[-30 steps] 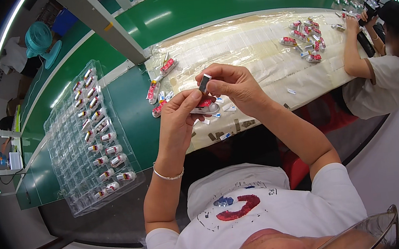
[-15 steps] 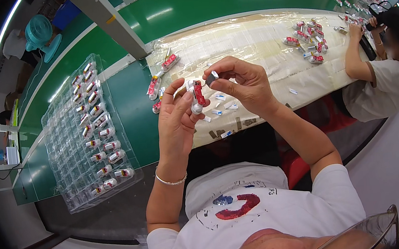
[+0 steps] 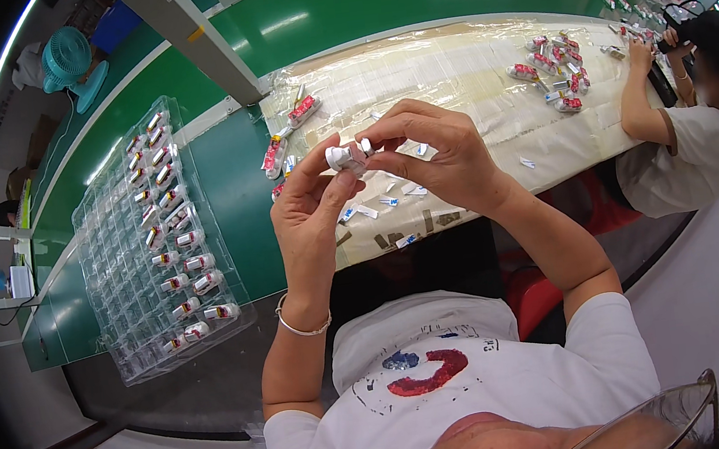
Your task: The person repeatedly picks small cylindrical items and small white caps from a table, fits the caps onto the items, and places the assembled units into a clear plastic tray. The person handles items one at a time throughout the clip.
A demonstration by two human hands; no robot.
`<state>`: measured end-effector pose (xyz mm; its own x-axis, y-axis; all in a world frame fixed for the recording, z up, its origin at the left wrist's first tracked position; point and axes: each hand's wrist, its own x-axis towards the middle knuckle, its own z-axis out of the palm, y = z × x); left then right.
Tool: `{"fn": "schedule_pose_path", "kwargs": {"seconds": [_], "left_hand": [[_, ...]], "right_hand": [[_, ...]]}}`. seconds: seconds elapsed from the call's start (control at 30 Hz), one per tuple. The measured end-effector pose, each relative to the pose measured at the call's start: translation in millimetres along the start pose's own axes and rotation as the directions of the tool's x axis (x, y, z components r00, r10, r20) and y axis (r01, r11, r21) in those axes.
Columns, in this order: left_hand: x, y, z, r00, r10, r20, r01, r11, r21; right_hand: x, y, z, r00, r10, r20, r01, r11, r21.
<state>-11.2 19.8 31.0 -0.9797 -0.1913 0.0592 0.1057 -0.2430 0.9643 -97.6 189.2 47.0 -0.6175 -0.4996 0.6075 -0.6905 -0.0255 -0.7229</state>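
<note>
My left hand [image 3: 305,215] pinches a small white plastic housing [image 3: 341,159] between thumb and fingers, above the near edge of the covered bench. The housing is turned so that its white side shows, and most of its red circuit board is hidden. From the right, my right hand [image 3: 451,159] closes thumb and forefinger on a small block [image 3: 366,147] held against the housing. Only a pale end of that block is visible. Left of my hands, similar red-and-white housings [image 3: 304,109] lie on the bench.
A clear plastic tray [image 3: 113,279] with rows of filled pockets lies at left on the green bench [image 3: 239,180]. Small white-and-blue strips [image 3: 365,211] are scattered near my hands. A pile of housings [image 3: 556,69] lies farther right, near a co-worker's arm [image 3: 642,99]. A metal post [image 3: 197,43] rises behind.
The housing has been turned in my left hand, so its red board no longer faces up. My right hand has brought the small block left, up against the housing.
</note>
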Motion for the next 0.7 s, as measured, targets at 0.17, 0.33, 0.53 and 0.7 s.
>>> {"fn": "schedule_pose_path", "kwargs": {"seconds": [0.17,0.33,0.53,0.7], "left_hand": [[-0.2,-7.7,3.8,0.988,0.149,-0.038,-0.148,0.989,0.017],[-1.8,-6.4,5.3,0.989,0.140,-0.048,-0.140,0.990,0.004],[-3.2,-2.7,7.3,0.988,0.148,-0.034,-0.148,0.989,0.014],[-5.0,-1.7,8.9,0.987,0.154,-0.040,-0.154,0.988,0.004]], "right_hand": [[-2.7,-2.8,-0.4,0.999,-0.029,0.034,0.034,0.987,-0.158],[-2.0,-4.1,1.2,0.993,-0.118,0.016,0.118,0.965,-0.234],[-2.7,-7.2,2.2,0.990,-0.137,0.018,0.137,0.964,-0.228],[-3.4,-9.9,2.6,0.989,-0.151,0.003,0.147,0.959,-0.244]]}}
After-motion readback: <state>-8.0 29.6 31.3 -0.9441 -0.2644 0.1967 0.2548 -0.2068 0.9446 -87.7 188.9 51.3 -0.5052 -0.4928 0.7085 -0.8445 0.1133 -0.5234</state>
